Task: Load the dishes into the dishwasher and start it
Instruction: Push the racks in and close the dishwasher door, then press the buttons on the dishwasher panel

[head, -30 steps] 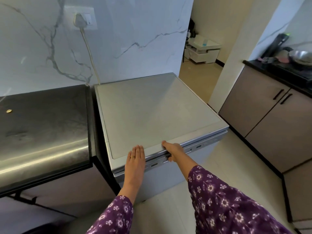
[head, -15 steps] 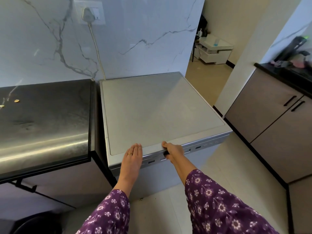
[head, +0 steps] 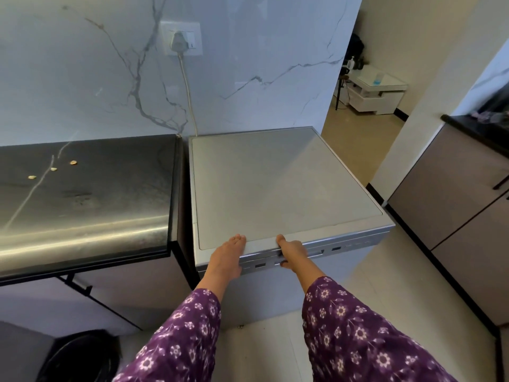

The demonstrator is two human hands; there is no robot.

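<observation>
One dishwasher (head: 275,183) stands under both hands, its door closed. The left hand (head: 227,257) lies flat, fingers straight, on its top front edge. Just beside it, the right hand (head: 292,252) grasps the door's upper lip, thumb on top and fingers curled under. Left of the left hand, a black tabletop (head: 96,205) carries three pale scraps (head: 52,169).

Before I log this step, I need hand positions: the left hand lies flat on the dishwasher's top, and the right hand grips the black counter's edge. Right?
The right hand's place is wrong. The head view shows the right hand gripping the handle slot at the front top edge of the dishwasher. The left hand does lie flat on its top.
</observation>
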